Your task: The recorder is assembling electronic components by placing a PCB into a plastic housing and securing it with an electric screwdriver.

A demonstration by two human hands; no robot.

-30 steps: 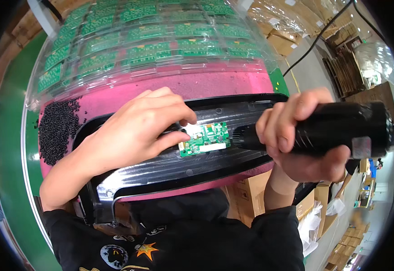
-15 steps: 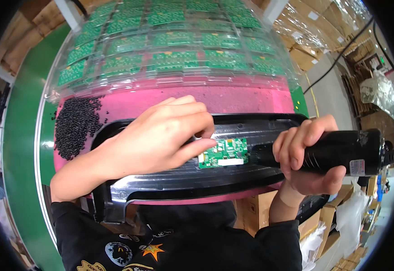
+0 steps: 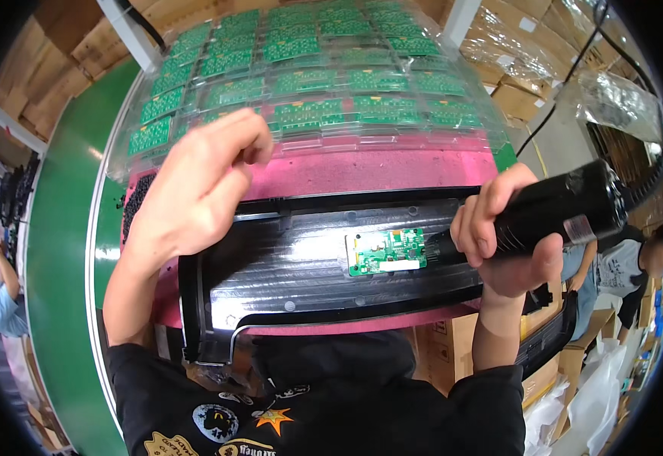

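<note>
My right hand is wrapped round a black electric screwdriver, held almost level with its tip end at the right edge of a green circuit board. That board lies inside a long black plastic housing with raised edges. Over the housing's far left corner hangs my left hand, off the board, its fingers curled in; whatever they may hold is hidden. Just beyond its wrist a heap of tiny black pieces, perhaps screws, is partly covered by the hand.
Clear plastic trays with rows of green boards are stacked at the back of the pink work surface. A cable runs from the screwdriver. Cardboard boxes stand below right. Other people are at both sides.
My left hand has left the board and moved left and away from me, toward the black heap. The screwdriver's rear end has tilted up slightly, its tip still by the board. The view has shifted.
</note>
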